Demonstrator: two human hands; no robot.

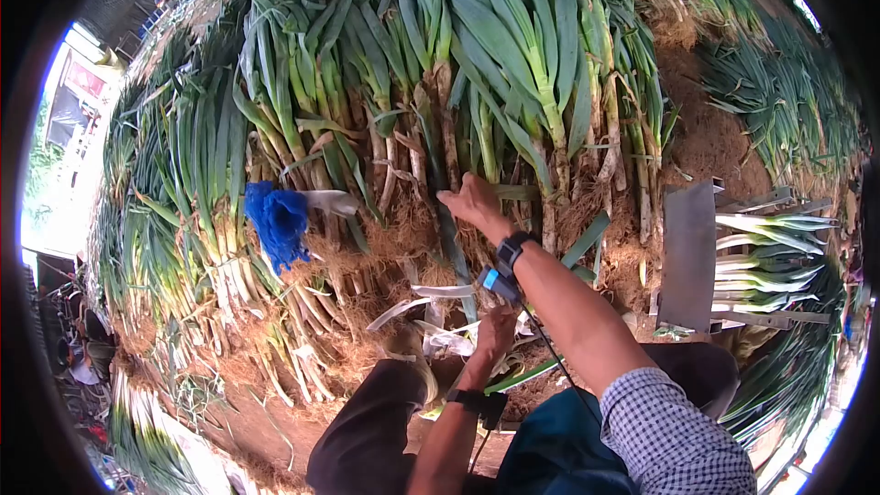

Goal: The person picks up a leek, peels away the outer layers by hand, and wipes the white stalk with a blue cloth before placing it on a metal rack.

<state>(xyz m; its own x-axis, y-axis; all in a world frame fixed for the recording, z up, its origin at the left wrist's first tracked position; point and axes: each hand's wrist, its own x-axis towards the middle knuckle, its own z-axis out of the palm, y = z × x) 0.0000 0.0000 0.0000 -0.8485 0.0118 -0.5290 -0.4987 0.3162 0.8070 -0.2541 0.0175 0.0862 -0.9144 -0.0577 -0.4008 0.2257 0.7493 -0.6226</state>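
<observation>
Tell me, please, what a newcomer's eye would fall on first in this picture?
First comes the great heap of leeks, green tops up and rooty, soil-caked ends down, filling the upper half. Next is the bright blue bundle of ties lying on the heap at left. In the middle, the right hand reaches onto the stalks, while the left hand is lower, among pale peeled leaves above the knee.

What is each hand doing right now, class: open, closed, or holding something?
Left hand: low near the knee, closed on pale leek peelings.
Right hand: stretched out, resting on the leek pile; grip cannot be told.
</observation>
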